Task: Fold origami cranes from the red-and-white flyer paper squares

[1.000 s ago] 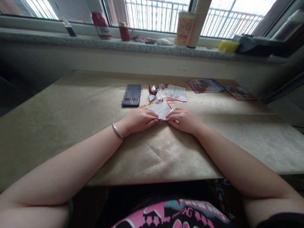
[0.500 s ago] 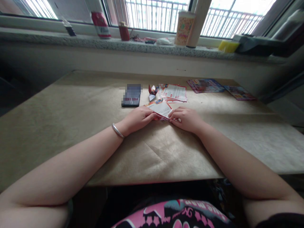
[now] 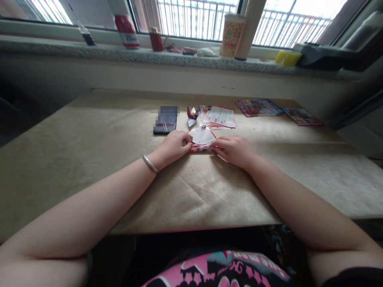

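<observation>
A printed paper sheet [image 3: 202, 136], white with red and orange edges, lies on the table between my hands, its near edge folded up in a red strip. My left hand [image 3: 176, 144] pinches its left end, thumb and fingers closed. At the right end, my right hand [image 3: 233, 148] grips the fold between thumb and fingertips. Just beyond the sheet stands a small folded paper piece [image 3: 192, 116] with pointed flaps. Beside that is a stack of similar printed sheets [image 3: 218, 116].
A phone [image 3: 167, 120] lies left of the folded piece. Colourful leaflets [image 3: 259, 107] are spread at the back right, with more leaflets [image 3: 302, 116] beyond. On the windowsill [image 3: 104, 54] stand a red can [image 3: 127, 32], a paper cup [image 3: 231, 36] and a yellow item [image 3: 287, 58].
The near edge of the sheet is now turned up into a flatter red strip. My left fingers have curled in from lying over the paper; my right hand shifted slightly left.
</observation>
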The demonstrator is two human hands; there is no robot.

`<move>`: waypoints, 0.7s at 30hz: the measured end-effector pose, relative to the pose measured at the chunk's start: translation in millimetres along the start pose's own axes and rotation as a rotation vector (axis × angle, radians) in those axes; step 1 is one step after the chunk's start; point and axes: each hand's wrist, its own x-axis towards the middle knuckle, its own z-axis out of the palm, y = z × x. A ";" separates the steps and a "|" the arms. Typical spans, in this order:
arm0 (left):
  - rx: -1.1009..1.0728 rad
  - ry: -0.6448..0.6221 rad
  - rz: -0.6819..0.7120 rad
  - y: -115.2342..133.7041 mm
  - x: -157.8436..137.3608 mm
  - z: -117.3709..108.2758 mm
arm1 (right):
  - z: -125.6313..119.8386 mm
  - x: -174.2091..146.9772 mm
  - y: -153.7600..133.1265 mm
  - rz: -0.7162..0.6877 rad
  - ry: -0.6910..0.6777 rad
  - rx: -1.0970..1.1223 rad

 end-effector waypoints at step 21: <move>0.295 0.040 0.087 4.8 -0.6 0.1 | 7.0 3.8 -0.9 -0.005 -0.015 -0.001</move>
